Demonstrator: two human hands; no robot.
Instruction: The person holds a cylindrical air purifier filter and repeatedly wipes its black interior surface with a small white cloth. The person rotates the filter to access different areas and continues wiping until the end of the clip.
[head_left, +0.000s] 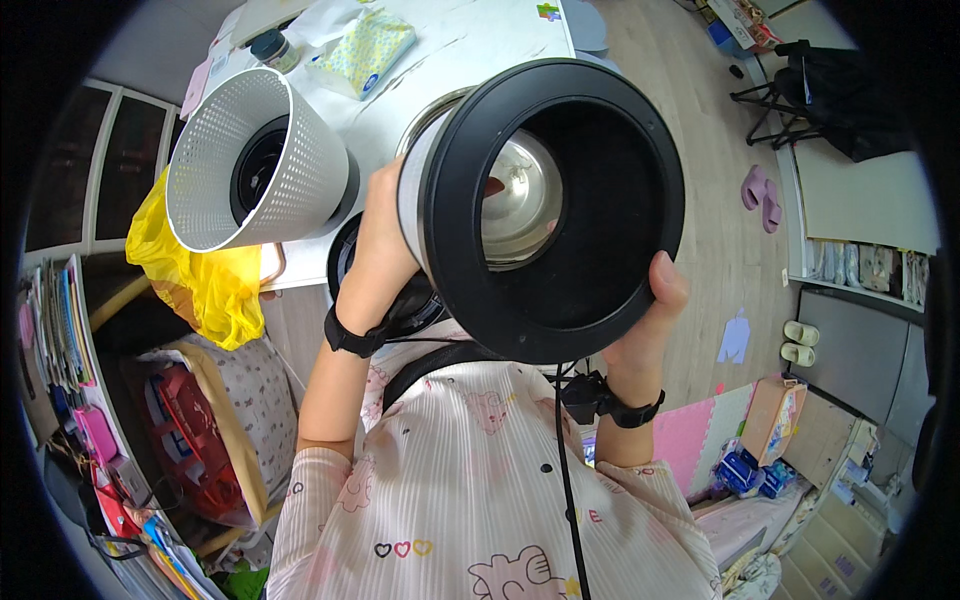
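Both hands hold up a hollow cylinder, which looks like an air purifier filter (615, 300), with a wide black end ring facing me and pale sides. My left hand (386, 225) grips its left side. On the lower right of the ring rests the thumb of my right hand (649, 322), its fingers hidden behind. Through the bore shows a shiny stainless steel basin (521, 202), whose rim also appears past the ring's upper left. A white perforated cylindrical housing (307, 157) with a black inner part stands to the left on the table. Partly behind my left wrist is a round black part (341, 259).
The white marble-patterned table (480, 37) carries a tissue pack (364, 52) and a dark-lidded jar (275, 51). A yellow plastic bag (202, 277) hangs by its left edge. A black cable (566, 465) runs down my front. Purple slippers (761, 199) and a folding chair (832, 97) are at right.
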